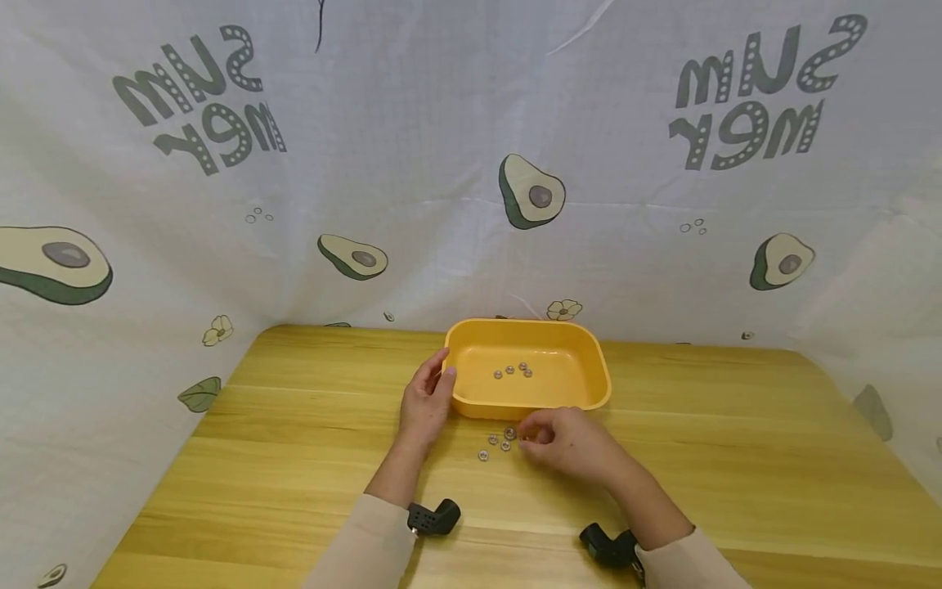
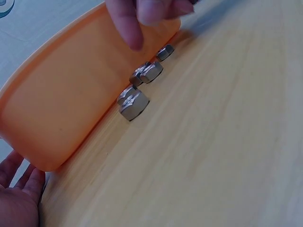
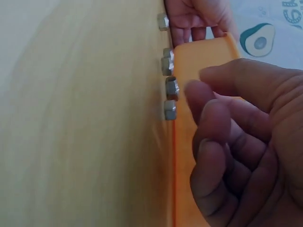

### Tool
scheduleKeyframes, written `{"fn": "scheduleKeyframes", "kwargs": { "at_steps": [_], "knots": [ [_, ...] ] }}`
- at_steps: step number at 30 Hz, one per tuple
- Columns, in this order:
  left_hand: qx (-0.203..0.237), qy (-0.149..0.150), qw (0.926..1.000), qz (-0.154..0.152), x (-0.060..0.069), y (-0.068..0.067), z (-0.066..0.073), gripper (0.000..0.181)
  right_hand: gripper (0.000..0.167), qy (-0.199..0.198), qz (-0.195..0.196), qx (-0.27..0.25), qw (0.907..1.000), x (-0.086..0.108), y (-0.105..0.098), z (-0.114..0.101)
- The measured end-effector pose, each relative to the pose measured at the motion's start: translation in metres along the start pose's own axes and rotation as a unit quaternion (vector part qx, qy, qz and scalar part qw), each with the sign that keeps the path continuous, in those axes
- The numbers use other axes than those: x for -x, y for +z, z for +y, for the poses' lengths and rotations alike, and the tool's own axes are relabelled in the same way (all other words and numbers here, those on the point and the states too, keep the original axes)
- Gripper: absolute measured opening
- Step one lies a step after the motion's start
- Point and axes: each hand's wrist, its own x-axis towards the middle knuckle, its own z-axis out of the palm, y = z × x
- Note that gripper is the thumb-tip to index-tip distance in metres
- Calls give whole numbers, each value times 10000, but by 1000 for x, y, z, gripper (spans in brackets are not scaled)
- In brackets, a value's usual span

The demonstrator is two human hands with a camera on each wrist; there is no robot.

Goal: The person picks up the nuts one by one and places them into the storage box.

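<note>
A yellow-orange plastic tray (image 1: 471,409) stands on the wooden table with several metal nuts (image 1: 509,370) inside it. In front of its near wall lie several more hex nuts (image 1: 505,446), also seen as a row of nuts (image 3: 167,66) in the right wrist view. My left hand (image 1: 428,402) touches the tray's left end with its fingers extended. Just above the rightmost loose nut is my right hand (image 1: 570,443); its thumb and fingertips are apart, with nothing visible between them in the right wrist view.
A pale cloth (image 1: 441,164) printed with avocados hangs right behind the tray and the table's far edge. Wooden tabletop (image 1: 736,442) extends on both sides of the hands. Black wrist devices (image 1: 434,518) are worn on both arms.
</note>
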Motion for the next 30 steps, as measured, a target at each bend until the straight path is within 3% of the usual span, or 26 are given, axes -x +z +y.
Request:
{"fn": "scheduleKeyframes", "kwargs": {
  "at_steps": [6, 15, 23, 30],
  "knots": [
    [30, -40, 10000, -3, 1, 0, 1, 42, 22, 83, -134, 32, 9999, -2, 3, 8],
    [25, -88, 10000, 37, 1, 1, 1, 41, 10, 104, -163, -140, 9997, -2, 6, 13],
    [50, -66, 10000, -8, 2, 0, 1, 44, 14, 181, -237, -315, 9991, -2, 6, 17],
    [64, -36, 10000, 13, 1, 0, 1, 43, 12, -116, -251, -124, 9995, -3, 7, 19]
  ]
}}
